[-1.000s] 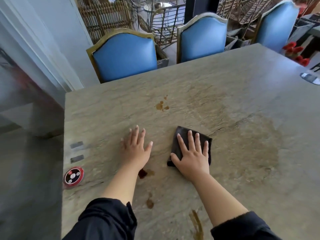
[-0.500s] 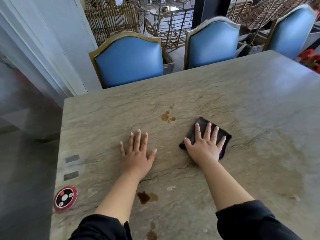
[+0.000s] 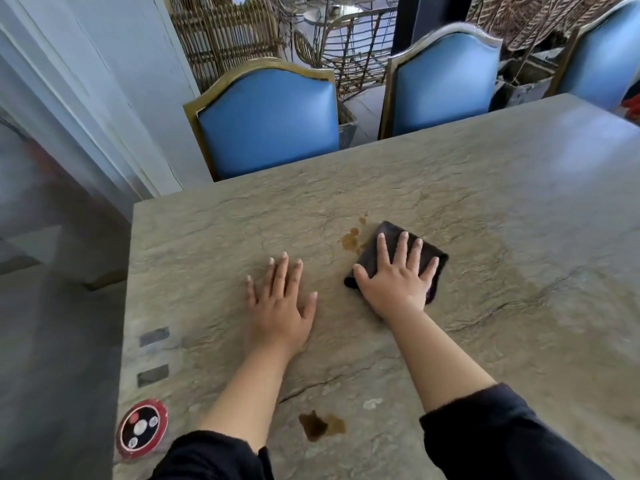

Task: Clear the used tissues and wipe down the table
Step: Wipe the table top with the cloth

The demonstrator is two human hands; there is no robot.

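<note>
Head view: right hand, fingers spread, presses dark cloth beside brown stain; left hand splayed flat.

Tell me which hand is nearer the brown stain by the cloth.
Right hand, pressing the cloth beside the stain. Left hand lies flat, nearer the person.

Place: restaurant or café dining room
Signs: round call-button disc at the stone table's left edge; matching blue chairs; stacked wicker furniture behind
</note>
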